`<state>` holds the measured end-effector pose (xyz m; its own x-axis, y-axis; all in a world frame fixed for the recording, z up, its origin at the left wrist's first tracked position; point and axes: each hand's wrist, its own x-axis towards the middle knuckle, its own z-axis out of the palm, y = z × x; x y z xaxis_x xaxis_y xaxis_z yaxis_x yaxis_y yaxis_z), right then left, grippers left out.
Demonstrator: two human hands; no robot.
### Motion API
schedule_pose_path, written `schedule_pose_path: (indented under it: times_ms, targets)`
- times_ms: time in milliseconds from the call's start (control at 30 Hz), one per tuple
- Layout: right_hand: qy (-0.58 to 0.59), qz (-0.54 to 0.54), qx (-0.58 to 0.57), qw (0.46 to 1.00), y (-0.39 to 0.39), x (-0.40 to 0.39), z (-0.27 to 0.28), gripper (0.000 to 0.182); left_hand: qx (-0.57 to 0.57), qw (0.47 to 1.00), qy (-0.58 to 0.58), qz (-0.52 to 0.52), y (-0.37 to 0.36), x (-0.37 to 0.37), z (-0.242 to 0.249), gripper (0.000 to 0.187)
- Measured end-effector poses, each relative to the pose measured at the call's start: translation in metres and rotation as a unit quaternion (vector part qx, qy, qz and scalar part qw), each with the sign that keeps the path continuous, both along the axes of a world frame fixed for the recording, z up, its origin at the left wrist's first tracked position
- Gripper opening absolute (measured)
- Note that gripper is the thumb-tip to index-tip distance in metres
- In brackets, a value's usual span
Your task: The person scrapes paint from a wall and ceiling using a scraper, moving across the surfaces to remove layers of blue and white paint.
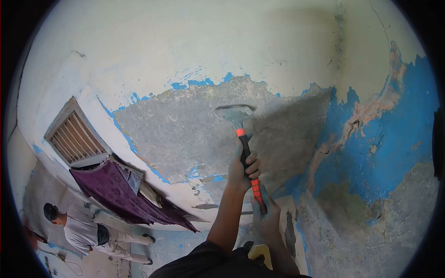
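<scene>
A long-handled scraper [255, 184] with a wide metal blade and a black and orange handle points up at the wall. My left hand [244, 164] is wrapped round the middle of its handle. Lower down, my right hand [267, 214] grips the handle near its end. The blade lies at or close to a grey bare patch [167, 134] of the wall; whether it touches cannot be told. Blue paint flakes and cream paint edge the top of this patch.
At the left, a barred window [76, 134] has a purple cloth [116, 190] hanging below it. A person [85, 229] in a light shirt and dark cap stands at the lower left. Blue peeling wall [361, 157] with a crack lies to the right. Something yellow [261, 254] shows below my arms.
</scene>
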<state>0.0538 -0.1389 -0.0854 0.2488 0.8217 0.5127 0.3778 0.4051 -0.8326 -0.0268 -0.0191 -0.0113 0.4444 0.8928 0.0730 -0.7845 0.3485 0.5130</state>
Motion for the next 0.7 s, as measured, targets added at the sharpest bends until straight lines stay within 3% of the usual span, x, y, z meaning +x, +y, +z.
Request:
schedule_pose_path:
  times_ms: [400, 600, 700]
  targets:
    - [-0.052, -0.038, 0.022, 0.998, 0.017, -0.02, 0.035, 0.049, 0.031, 0.998, -0.063, -0.007, 0.015, -0.024, 0.038, 0.043]
    - [-0.097, -0.081, -0.004, 0.992, 0.013, -0.019, 0.048, 0.052, 0.03, 0.998, -0.029, -0.046, 0.017, -0.026, 0.05, 0.053]
    - [-0.103, -0.093, 0.002, 0.99, 0.011, -0.014, 0.051, 0.048, -0.016, 0.998, -0.044, -0.039, 0.013, -0.018, 0.055, 0.045]
